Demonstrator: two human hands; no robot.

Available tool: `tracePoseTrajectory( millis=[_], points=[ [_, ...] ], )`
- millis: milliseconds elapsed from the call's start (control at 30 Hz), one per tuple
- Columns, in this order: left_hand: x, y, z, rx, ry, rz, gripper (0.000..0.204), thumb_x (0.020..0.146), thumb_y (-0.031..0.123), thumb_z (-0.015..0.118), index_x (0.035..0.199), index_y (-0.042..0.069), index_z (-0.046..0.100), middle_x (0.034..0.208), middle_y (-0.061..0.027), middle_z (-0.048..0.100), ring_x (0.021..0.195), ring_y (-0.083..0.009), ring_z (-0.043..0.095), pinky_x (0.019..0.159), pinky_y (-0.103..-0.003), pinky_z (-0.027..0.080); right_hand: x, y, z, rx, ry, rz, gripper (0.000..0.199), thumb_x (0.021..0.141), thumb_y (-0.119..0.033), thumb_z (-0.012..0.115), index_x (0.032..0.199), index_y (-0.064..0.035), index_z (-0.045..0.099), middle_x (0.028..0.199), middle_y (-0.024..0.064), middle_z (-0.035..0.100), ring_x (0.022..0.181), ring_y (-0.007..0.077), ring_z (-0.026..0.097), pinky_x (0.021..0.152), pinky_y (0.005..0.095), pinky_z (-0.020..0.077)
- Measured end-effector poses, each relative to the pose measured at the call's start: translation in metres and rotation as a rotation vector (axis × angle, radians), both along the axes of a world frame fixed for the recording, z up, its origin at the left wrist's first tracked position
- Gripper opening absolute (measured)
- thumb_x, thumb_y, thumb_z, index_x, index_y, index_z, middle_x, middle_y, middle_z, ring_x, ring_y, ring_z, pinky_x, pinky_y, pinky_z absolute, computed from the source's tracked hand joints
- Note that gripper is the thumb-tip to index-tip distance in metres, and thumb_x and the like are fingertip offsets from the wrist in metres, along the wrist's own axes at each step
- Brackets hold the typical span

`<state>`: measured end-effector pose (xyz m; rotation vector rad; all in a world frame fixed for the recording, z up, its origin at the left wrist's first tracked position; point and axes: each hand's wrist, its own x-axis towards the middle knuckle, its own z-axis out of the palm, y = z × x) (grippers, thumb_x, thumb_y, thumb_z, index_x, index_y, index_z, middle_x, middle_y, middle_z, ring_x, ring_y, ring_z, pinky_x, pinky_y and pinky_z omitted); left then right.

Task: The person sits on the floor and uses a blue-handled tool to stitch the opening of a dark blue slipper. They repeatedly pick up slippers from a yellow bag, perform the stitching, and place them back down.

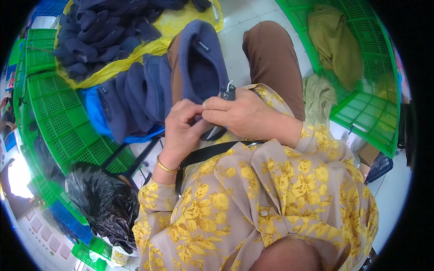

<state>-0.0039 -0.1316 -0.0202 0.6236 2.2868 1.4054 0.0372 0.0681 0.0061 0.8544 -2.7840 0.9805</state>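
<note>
A navy felt slipper [203, 54] lies across my left thigh, its opening facing up and its toe pointing away from me. My left hand [183, 122] is closed at the slipper's near end, thumb and fingers pinching its edge. My right hand [246, 113] meets it there, fingers wrapped around a small black-handled tool [228, 93] that looks like thread snips. A white string hangs from the handle, and a pale pointed metal tip shows below my fingers. The exact spot being pinched is hidden by my fingers.
Several similar navy slippers [131, 99] stand in a row on blue plastic at my left. Beyond them, a yellow sack [176, 22] holds a heap of navy pieces. Green crates [58, 122] stand left and right, the right one holding olive cloth [337, 45]. A black plastic bag [101, 198] sits nearby.
</note>
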Motion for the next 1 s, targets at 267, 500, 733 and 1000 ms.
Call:
tracePoseTrajectory(
  millis=[267, 500, 733, 1000],
  points=[
    [-0.003, 0.000, 0.002, 0.054, 0.003, -0.030, 0.016, 0.071, 0.002, 0.074, 0.086, 0.005, 0.068, 0.072, -0.0055, 0.053, 0.069, -0.0206, 0.051, 0.061, -0.030, 0.041, -0.008, -0.003, 0.008, -0.200, -0.214, -0.044, 0.035, 0.071, -0.003, 0.065, 0.103, -0.0134, 0.058, 0.101, 0.0015, 0.060, 0.072, 0.0265, 0.063, 0.058, 0.0360, 0.0498],
    [-0.002, -0.003, -0.005, 0.069, -0.110, 0.010, 0.015, 0.072, 0.000, 0.071, 0.086, 0.003, 0.068, 0.072, -0.0048, 0.053, 0.066, -0.0176, 0.051, 0.059, -0.029, 0.041, -0.004, -0.003, 0.005, -0.043, -0.027, 0.041, 0.025, 0.076, -0.003, 0.060, 0.099, -0.0123, 0.059, 0.095, 0.0012, 0.059, 0.066, 0.0279, 0.061, 0.055, 0.0356, 0.0461],
    [0.005, 0.004, 0.010, -0.094, 0.096, 0.008, 0.015, 0.070, 0.006, 0.075, 0.081, 0.006, 0.065, 0.075, -0.0072, 0.055, 0.075, -0.0280, 0.055, 0.068, -0.035, 0.040, -0.020, 0.005, 0.049, -1.131, -0.649, -0.188, 0.014, 0.093, -0.005, 0.057, 0.105, -0.0123, 0.056, 0.079, -0.0001, 0.061, 0.067, 0.0073, 0.056, 0.055, 0.0219, 0.0424],
    [0.014, 0.005, 0.014, -0.081, 0.502, -0.025, 0.020, 0.068, 0.001, 0.077, 0.083, 0.005, 0.063, 0.080, -0.0079, 0.058, 0.076, -0.0271, 0.055, 0.069, -0.035, 0.041, -0.024, 0.167, 0.100, -1.793, -0.600, -0.256, 0.013, 0.101, -0.012, 0.039, 0.090, -0.0055, 0.043, 0.073, 0.0006, 0.035, 0.057, 0.0082, 0.030, 0.054, 0.0223, 0.0278]
  ],
)
